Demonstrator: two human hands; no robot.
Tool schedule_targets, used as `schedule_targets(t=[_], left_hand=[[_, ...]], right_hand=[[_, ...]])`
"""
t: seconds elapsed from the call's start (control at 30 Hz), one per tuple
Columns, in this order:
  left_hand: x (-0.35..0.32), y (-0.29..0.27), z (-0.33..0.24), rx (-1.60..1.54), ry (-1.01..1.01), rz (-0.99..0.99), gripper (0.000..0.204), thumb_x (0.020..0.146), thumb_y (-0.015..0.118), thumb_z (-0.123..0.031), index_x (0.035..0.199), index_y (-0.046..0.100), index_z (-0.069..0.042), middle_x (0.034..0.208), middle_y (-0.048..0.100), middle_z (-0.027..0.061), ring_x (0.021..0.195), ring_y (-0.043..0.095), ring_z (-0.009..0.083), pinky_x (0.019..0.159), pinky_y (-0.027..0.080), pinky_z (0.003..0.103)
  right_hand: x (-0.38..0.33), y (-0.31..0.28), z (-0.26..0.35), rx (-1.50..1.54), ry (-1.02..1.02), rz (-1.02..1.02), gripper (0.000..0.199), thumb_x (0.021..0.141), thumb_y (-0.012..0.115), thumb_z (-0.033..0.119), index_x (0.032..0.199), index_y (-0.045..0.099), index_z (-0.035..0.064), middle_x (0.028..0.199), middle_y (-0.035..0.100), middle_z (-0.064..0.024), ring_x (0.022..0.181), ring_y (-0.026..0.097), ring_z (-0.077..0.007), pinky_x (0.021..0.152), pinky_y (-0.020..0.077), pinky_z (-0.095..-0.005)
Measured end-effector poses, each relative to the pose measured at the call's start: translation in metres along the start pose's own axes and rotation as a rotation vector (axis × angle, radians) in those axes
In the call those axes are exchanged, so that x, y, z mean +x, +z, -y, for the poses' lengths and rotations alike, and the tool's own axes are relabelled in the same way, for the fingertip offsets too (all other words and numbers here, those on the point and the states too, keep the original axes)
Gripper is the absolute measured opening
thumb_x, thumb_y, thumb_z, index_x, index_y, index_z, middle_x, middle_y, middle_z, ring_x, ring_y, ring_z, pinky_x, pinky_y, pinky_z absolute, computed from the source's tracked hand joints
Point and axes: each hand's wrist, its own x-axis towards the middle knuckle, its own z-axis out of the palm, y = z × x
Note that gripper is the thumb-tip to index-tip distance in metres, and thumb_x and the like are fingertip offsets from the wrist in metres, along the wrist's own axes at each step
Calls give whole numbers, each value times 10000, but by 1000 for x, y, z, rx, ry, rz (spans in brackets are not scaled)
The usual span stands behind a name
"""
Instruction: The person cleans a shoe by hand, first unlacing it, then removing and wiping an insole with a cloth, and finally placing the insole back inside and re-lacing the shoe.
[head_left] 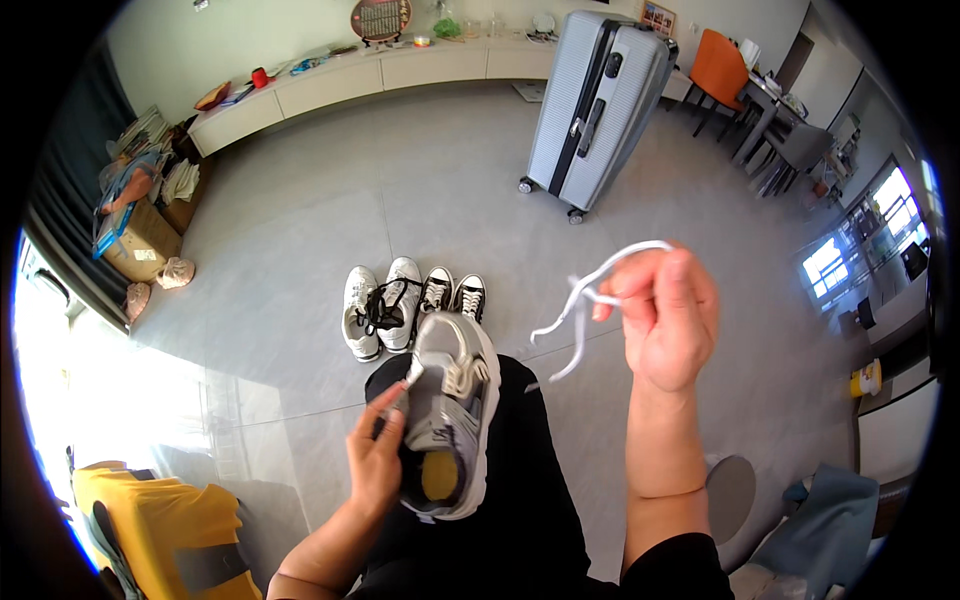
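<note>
My right hand [665, 320] is raised, fingers closed around a white shoelace [590, 295] that hangs loose in loops. My left hand [378, 455] grips the side of a grey sneaker [452, 410] resting on my lap. Two pairs of shoes [410, 300] stand on the floor before me, a grey suitcase [598, 105] further away

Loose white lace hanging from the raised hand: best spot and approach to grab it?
Probably the dangling tail of the white shoelace, just above its free end, coming in from the person's left. The right hand pinches the looped upper part, blocking that side; the tails hang clear in the open gap beside the grey sneaker held by the left hand. Close the fingers across the flat lace.
</note>
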Motion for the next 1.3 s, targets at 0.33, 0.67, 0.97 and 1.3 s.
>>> schedule_targets(t=[0.33,0.67,0.97,1.3], left_hand=[[2,23,-76,310,642,470,556,787,715,-97,1285,486,-6,1060,620,138,936,609,220,782,493,318],[79,-113,-77,763,369,308,168,852,688,-158,783,708,-7,665,604,-8,608,482,42,531,382,223],[62,-253,-65,591,161,-83,145,798,731,-134,761,697,2,610,542,-41,574,436,33,522,325,205],[79,-331,20,824,350,-699,247,833,723,-209,783,677,29,595,554,27,560,438,90,524,378,280]], right_hand=[[-44,89,1,-423,351,698,296,937,571,259,799,657,11,672,644,-28,581,556,-80,549,446,-275],[-76,-72,-36,-61,712,-477,432,937,559,356,579,398,174,461,287,67,402,291,-60,395,290,-235],[-136,-231,-70,380,527,-1318,349,987,466,324,679,444,160,483,267,63,408,223,-82,432,348,-231],[-122,-202,-85,381,327,-1260,276,995,461,290,761,472,144,567,334,49,505,331,-99,665,464,-304]])
